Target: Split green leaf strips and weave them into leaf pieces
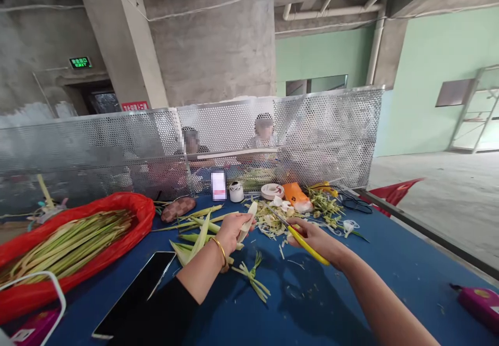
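So we've got a pale husk strip [248, 222] pinched in our left hand [233, 230] above the blue table [390, 263], and yellow-handled scissors [310, 246] gripped in our right hand [320, 238], tips near the strip. Our red bag [145, 212] of green stalks [78, 247] sits off left.

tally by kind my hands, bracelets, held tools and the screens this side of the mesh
Hands: 2 (left hand, right hand)
Bracelets: 1 (gold bracelet)
Held tools: 1 (yellow-handled tool)
Screens: 2 (upright phone, flat device)
Total: 6
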`<state>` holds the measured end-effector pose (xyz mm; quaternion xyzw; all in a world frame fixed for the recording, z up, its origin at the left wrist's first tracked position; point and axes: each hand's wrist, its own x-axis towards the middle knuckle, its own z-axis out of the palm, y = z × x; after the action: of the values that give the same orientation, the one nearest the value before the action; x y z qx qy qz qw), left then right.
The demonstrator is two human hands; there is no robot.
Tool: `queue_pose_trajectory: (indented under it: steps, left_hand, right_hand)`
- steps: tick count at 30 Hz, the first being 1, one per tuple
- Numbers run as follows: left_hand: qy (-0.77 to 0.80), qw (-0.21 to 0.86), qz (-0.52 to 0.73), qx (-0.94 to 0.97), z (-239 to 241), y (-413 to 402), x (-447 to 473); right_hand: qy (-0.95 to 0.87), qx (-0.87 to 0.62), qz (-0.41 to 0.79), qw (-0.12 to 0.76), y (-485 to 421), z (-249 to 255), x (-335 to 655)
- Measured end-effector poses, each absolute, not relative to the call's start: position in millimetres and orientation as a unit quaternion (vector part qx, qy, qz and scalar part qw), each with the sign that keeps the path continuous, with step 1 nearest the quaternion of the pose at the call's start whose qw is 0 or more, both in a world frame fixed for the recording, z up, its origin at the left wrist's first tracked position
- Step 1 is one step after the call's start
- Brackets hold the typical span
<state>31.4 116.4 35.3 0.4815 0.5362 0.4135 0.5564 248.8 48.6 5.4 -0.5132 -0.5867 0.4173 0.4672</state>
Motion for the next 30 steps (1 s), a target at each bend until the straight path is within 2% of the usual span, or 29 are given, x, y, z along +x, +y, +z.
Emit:
queue_pose_trajectory:
  steps: [14, 30]
  left_hand:
    - [0.538, 0.559, 0.333, 0.535, 33, 132, 53]
    - [0.549, 0.545, 0.246, 0.583, 27, 144, 65]
  right_hand:
    - [-0.602, -0.567, 0.433, 0.360, 56, 5, 254]
    - [-0.640, -0.591, 0.356, 0.337, 62, 6, 261]
